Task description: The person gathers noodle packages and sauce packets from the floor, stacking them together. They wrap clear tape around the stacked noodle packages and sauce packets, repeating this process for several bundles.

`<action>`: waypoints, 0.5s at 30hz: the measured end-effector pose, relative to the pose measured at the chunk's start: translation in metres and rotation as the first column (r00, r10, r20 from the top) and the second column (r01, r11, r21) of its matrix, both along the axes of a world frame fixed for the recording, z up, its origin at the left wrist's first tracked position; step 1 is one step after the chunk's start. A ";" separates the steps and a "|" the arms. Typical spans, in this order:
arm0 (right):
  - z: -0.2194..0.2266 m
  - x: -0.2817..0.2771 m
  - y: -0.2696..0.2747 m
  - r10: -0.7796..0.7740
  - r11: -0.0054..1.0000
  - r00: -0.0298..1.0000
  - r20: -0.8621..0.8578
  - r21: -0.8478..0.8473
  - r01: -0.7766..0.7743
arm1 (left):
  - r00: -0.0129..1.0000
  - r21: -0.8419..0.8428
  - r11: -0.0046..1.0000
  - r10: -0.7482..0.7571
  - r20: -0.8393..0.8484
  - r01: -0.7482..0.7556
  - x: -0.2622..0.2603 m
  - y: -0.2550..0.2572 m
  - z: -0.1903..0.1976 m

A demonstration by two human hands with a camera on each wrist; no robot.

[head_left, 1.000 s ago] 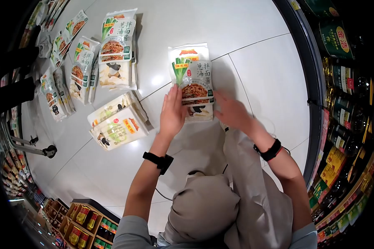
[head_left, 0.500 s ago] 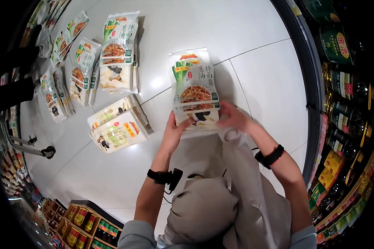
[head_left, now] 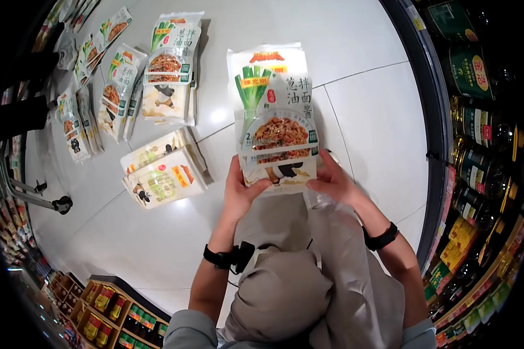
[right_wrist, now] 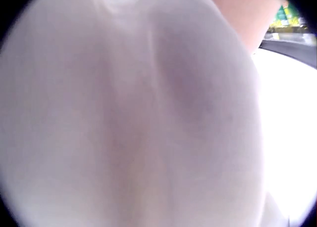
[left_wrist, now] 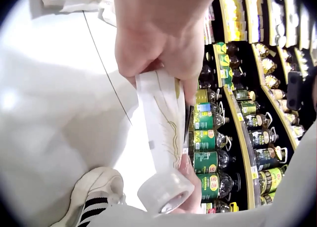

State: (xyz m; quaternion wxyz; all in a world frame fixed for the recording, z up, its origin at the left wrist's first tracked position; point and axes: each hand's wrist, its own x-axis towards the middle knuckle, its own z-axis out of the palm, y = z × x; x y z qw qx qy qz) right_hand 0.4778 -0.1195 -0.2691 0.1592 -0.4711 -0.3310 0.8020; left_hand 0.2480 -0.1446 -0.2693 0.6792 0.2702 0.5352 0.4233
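Both hands hold a white noodle pack [head_left: 268,56] by its near end, with a scallion-oil sauce pouch [head_left: 279,131] lying on its front. My left hand [head_left: 241,189] grips the left lower corner, thumb on the front face. At the opposite corner my right hand [head_left: 335,180] pinches the pack the same way. In the left wrist view the pack [left_wrist: 161,120] is seen end-on between the left hand [left_wrist: 158,39] and the right fingers [left_wrist: 190,182]. A roll of clear tape [left_wrist: 166,192] shows by the knee, below the pack. Blurred trouser cloth [right_wrist: 133,113] fills most of the right wrist view.
Two white noodle packs [head_left: 166,180] lie on the tiled floor at left. Beyond them are stacked packs with pouches [head_left: 169,70] and several more [head_left: 119,87]. Oil bottles line a shelf [head_left: 477,128] at right. A wheeled metal frame [head_left: 38,195] stands far left.
The hands have moved from the pack's front and side to its lower corners. The pack with its pouch has been lifted from the floor toward the head camera and looks larger.
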 end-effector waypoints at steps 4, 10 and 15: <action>-0.009 0.000 -0.003 -0.064 0.998 0.998 -0.021 0.023 0.064 | 0.994 -0.078 0.996 0.039 0.099 -0.032 -0.010 0.009 -0.017; -0.009 -0.001 0.002 -0.060 0.996 0.998 -0.001 0.068 0.060 | 0.978 -0.065 0.998 -0.017 -0.207 0.004 0.008 0.032 -0.016; -0.014 0.003 0.000 -0.080 0.997 0.997 0.005 0.023 0.080 | 0.978 -0.077 0.997 -0.041 -0.204 0.026 0.007 0.031 -0.027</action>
